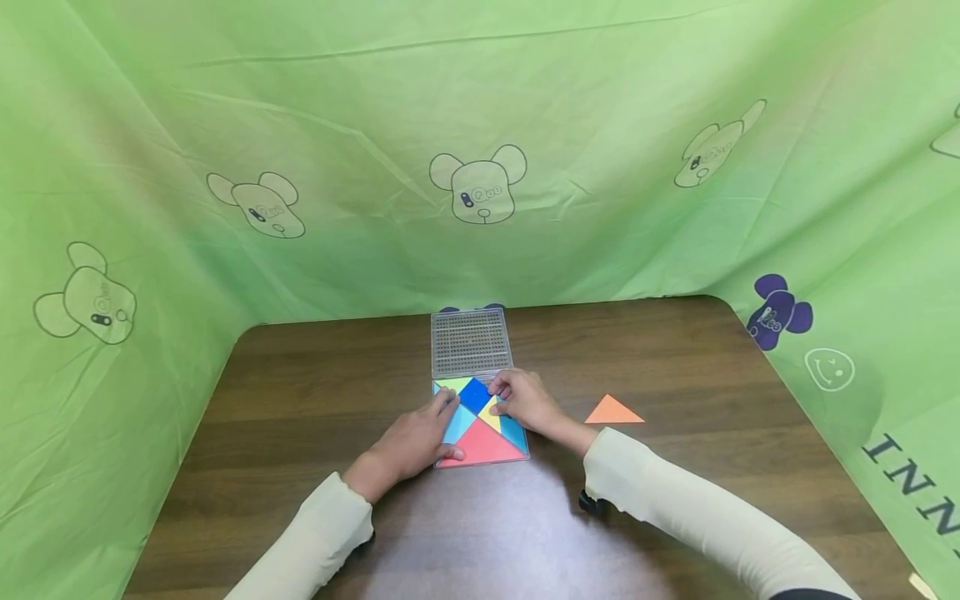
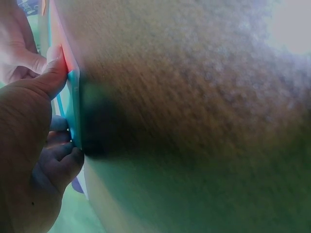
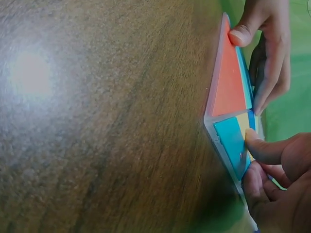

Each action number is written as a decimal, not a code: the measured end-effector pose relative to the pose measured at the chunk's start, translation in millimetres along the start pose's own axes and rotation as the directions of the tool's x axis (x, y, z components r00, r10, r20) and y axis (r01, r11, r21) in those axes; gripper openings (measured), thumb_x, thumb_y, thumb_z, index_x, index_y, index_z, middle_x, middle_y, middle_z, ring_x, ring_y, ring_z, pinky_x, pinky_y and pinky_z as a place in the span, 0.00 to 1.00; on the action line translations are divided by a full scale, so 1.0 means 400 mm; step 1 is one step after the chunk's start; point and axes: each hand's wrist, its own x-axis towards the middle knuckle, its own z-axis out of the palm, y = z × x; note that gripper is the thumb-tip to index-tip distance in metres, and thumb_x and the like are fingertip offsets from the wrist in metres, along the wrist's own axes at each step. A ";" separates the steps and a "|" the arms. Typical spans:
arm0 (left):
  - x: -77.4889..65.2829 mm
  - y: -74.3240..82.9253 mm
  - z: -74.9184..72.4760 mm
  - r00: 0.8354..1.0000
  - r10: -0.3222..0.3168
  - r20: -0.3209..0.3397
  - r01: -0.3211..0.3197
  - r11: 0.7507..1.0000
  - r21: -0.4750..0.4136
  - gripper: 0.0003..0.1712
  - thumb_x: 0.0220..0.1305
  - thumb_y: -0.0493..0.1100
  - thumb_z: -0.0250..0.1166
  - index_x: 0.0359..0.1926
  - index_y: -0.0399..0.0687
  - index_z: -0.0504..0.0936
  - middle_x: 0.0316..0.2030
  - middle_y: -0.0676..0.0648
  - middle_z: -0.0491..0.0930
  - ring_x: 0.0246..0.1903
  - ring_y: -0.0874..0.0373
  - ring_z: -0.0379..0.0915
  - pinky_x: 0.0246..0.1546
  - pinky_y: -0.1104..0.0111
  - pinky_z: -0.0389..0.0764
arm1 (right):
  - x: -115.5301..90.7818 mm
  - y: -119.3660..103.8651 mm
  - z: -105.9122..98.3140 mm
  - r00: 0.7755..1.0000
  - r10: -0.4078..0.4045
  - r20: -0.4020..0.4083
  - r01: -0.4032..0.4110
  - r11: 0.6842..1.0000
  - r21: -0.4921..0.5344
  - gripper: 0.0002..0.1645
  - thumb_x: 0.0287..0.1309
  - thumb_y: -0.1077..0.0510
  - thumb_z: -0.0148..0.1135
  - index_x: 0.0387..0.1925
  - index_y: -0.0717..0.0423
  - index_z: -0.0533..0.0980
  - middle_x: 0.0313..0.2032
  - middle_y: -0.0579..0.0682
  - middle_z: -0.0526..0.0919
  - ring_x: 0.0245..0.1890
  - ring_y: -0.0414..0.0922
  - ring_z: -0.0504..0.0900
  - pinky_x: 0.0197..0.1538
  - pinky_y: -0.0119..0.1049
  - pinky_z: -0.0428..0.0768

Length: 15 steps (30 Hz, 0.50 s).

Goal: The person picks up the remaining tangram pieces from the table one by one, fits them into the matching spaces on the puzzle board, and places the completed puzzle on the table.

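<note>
A clear case (image 1: 528,457) of flat tangram pieces lies on the table. Inside are a red triangle (image 1: 486,443), a light blue triangle (image 1: 458,425), a blue square (image 1: 474,397), a teal triangle (image 3: 227,138), a yellow-green piece (image 1: 454,383) and a yellow piece (image 1: 488,417). My left hand (image 1: 412,440) rests over the case's left side, thumb on the red triangle and fingers stretched toward the light blue one. With thumb and curled fingers my right hand (image 1: 527,402) pinches the yellow piece near the right edge, partly covering it.
Behind the pieces the case's gridded lid (image 1: 469,343) lies folded back. An orange triangle (image 1: 615,411) sits apart on the wooden table (image 1: 315,392), right of the case. Green printed cloth (image 1: 360,250) hangs round the table's back and sides.
</note>
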 end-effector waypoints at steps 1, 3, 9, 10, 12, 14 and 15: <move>0.000 0.000 0.000 1.000 0.001 -0.001 -0.001 1.000 0.003 0.52 0.58 0.70 0.57 0.73 0.43 0.56 0.71 0.44 0.54 0.62 0.49 0.69 0.58 0.60 0.76 | 0.001 0.001 0.001 1.000 -0.006 -0.001 0.006 1.000 -0.003 0.12 0.42 0.64 0.77 0.31 0.57 0.81 0.32 0.49 0.81 0.32 0.42 0.78 0.38 0.33 0.80; 0.001 -0.001 0.001 1.000 0.003 -0.003 -0.003 1.000 0.009 0.52 0.58 0.70 0.57 0.73 0.43 0.56 0.71 0.44 0.54 0.62 0.49 0.69 0.58 0.61 0.76 | 0.002 0.002 0.002 1.000 -0.021 -0.002 0.021 1.000 -0.009 0.12 0.42 0.65 0.77 0.30 0.57 0.80 0.31 0.49 0.80 0.32 0.42 0.78 0.37 0.33 0.79; 0.002 0.001 0.001 1.000 -0.002 -0.003 0.002 1.000 0.015 0.52 0.58 0.70 0.58 0.73 0.44 0.56 0.71 0.44 0.54 0.62 0.49 0.69 0.57 0.61 0.76 | 0.006 0.000 0.001 0.998 -0.057 0.003 0.057 0.998 -0.037 0.12 0.42 0.66 0.77 0.29 0.58 0.79 0.31 0.50 0.80 0.31 0.42 0.77 0.36 0.32 0.79; 0.002 0.001 0.001 1.000 -0.006 -0.002 0.006 1.000 0.015 0.52 0.58 0.70 0.58 0.73 0.44 0.56 0.71 0.44 0.54 0.62 0.49 0.69 0.57 0.61 0.76 | 0.006 -0.001 0.001 0.998 -0.063 0.005 0.063 0.997 -0.041 0.12 0.42 0.66 0.76 0.29 0.58 0.79 0.31 0.50 0.79 0.31 0.42 0.77 0.36 0.32 0.79; 0.002 0.001 0.002 1.000 -0.011 0.002 0.011 1.000 0.017 0.53 0.58 0.70 0.58 0.74 0.44 0.55 0.71 0.44 0.54 0.62 0.49 0.69 0.57 0.61 0.76 | 0.006 -0.002 0.001 0.998 -0.065 0.012 0.066 0.997 -0.048 0.12 0.43 0.65 0.76 0.29 0.58 0.79 0.31 0.50 0.79 0.31 0.42 0.76 0.37 0.32 0.79; 0.001 0.001 0.003 1.000 -0.018 0.007 0.018 1.000 0.015 0.53 0.57 0.70 0.58 0.74 0.45 0.55 0.71 0.44 0.54 0.62 0.49 0.69 0.57 0.61 0.76 | 0.004 -0.003 0.001 0.997 -0.074 0.018 0.075 0.996 -0.058 0.12 0.44 0.65 0.76 0.30 0.58 0.79 0.32 0.49 0.79 0.32 0.42 0.76 0.37 0.33 0.79; 0.000 0.000 0.003 1.000 -0.022 0.012 0.021 1.000 0.013 0.53 0.57 0.70 0.58 0.74 0.45 0.54 0.72 0.44 0.53 0.62 0.49 0.69 0.57 0.60 0.76 | 0.003 -0.004 0.001 0.997 -0.080 0.019 0.081 0.995 -0.065 0.12 0.44 0.65 0.76 0.30 0.58 0.79 0.32 0.49 0.79 0.32 0.42 0.76 0.38 0.33 0.78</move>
